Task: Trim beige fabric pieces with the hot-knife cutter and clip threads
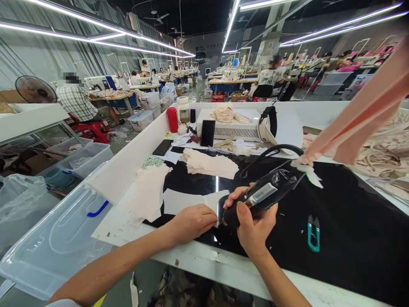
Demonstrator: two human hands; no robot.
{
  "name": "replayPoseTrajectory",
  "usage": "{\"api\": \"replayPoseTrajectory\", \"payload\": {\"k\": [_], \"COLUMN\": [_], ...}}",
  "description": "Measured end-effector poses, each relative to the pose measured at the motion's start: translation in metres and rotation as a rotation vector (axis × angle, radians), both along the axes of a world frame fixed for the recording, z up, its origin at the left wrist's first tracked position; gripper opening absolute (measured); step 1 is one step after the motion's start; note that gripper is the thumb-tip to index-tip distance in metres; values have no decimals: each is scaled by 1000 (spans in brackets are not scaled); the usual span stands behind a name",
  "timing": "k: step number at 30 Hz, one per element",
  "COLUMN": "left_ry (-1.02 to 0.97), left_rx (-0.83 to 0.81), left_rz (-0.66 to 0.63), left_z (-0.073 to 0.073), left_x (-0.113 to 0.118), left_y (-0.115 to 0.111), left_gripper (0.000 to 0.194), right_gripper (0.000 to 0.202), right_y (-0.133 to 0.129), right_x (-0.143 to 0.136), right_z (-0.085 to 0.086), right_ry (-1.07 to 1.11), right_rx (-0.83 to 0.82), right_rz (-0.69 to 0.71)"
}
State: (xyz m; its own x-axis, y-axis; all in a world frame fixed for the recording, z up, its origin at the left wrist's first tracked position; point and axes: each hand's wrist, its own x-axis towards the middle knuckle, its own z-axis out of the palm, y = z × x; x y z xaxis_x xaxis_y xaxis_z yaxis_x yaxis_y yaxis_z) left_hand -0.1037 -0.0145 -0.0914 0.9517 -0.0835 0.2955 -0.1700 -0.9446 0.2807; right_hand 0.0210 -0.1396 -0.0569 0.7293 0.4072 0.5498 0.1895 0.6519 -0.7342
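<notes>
My right hand (255, 221) is wrapped round a black handheld power tool (266, 192) with a silver plate, its rounded head down at the black tabletop. Pale fabric (183, 202) lies flat on the table, its right end at the tool's head. On that end rests my left hand (195, 221), fingers pressed together at the fabric's lower corner. Further left sits a cream fabric pile (148, 192), and beyond the flat piece is another cream stack (209, 163). Teal thread snips (313, 233) lie to the right of my right hand.
A cable (271, 149) arches behind the tool. Pink fabric strips (361, 115) hang at the right. Phones, a red container (172, 120), a jar and a white box (228, 124) stand at the back. Plastic bins are at left; people sit at machines beyond.
</notes>
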Motion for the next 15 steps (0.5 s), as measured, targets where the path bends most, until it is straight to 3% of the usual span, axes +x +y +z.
{"api": "replayPoseTrajectory", "payload": {"k": [7, 15], "left_ry": [-30, -43], "left_rx": [-13, 17], "left_rz": [75, -15], "left_z": [1, -1], "left_x": [3, 5], "left_y": [0, 2], "left_gripper": [17, 18], "right_gripper": [31, 30], "right_y": [2, 3], "right_x": [1, 1], "right_z": [0, 2], "right_ry": [-7, -10], "right_rx": [-2, -1], "right_rz": [-11, -14]}}
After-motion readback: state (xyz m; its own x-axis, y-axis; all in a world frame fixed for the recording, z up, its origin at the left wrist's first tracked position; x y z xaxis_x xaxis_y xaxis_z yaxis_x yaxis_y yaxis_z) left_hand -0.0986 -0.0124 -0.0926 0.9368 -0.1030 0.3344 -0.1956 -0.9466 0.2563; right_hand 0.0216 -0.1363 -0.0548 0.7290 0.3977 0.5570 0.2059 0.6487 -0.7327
